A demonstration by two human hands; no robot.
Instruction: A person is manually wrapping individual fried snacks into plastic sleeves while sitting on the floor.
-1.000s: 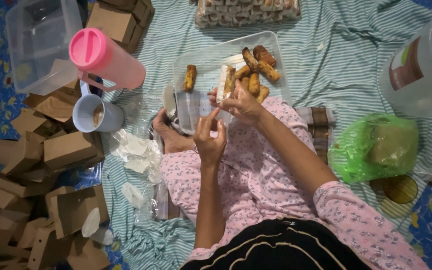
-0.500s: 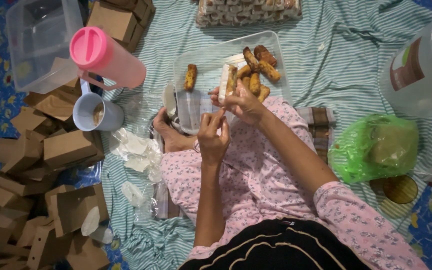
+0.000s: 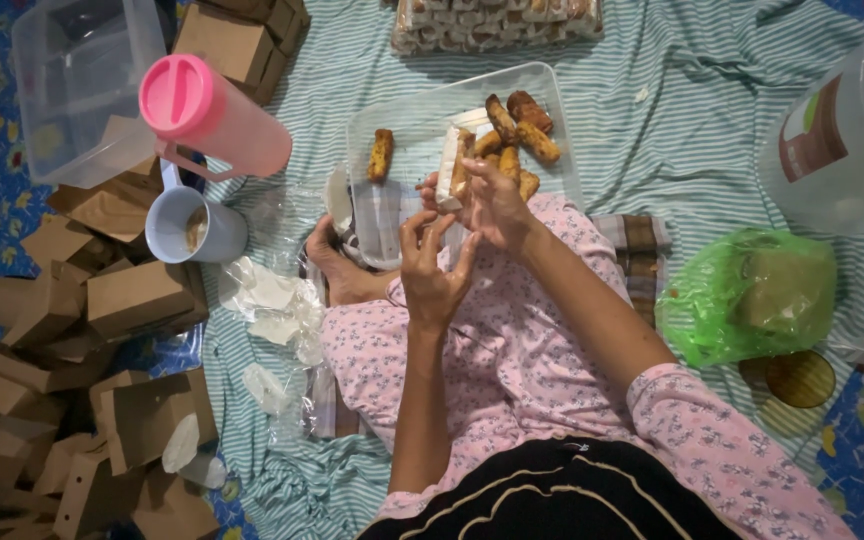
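Right hand: the right hand (image 3: 487, 195) had moved up a little since a moment before, fingers clamped on a white wrapped snack (image 3: 449, 170) over the clear tray (image 3: 392, 110).
Left hand: the left hand (image 3: 432, 270) stayed near the lap, fingers apart, pinching a thin clear bag (image 3: 387, 215).
Change: the snack looked closer to going in the bag.
Left side: pink jug (image 3: 212, 115), brown boxes (image 3: 132, 295).
Right side: green bag (image 3: 752, 295).

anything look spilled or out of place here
Nothing is spilled. The pink jug lies tipped on its side with its lid on, resting over the white mug. One fried roll sits alone in the clear tray, apart from the pile.
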